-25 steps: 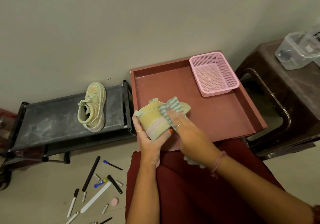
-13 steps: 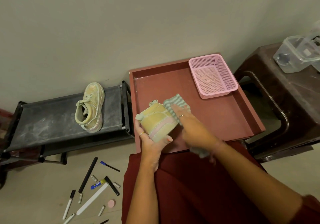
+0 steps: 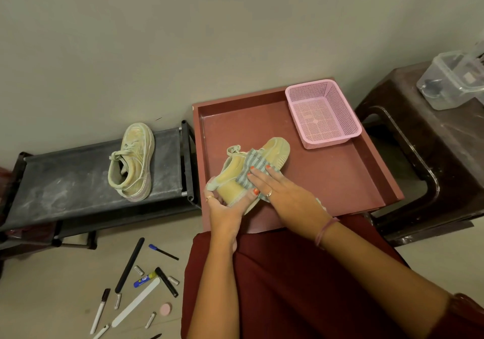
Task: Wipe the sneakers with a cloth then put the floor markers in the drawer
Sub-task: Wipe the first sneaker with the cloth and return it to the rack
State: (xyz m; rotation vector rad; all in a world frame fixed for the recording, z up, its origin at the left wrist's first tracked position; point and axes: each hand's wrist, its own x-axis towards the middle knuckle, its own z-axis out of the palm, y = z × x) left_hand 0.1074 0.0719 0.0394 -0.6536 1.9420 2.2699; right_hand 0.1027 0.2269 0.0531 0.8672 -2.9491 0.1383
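Note:
A dusty yellowish sneaker (image 3: 275,148) lies over the open red drawer (image 3: 337,181). My left hand (image 3: 225,207) grips its heel from below. My right hand (image 3: 277,189) presses a striped grey cloth (image 3: 251,171) flat against the sneaker's side, fingers straight. A second dusty sneaker (image 3: 133,162) stands on the black rack (image 3: 65,184) at the left. Several markers and pens (image 3: 131,265) lie scattered on the floor at the lower left.
A pink mesh basket (image 3: 323,114) sits in the drawer's far right corner. A dark brown plastic stool (image 3: 432,160) at the right carries a clear plastic box (image 3: 450,82). My red-clad lap (image 3: 288,286) fills the lower middle. The wall is close behind.
The sneaker has turned so its toe points away to the right. My right hand with the cloth has slid along its side. The view shifted slightly.

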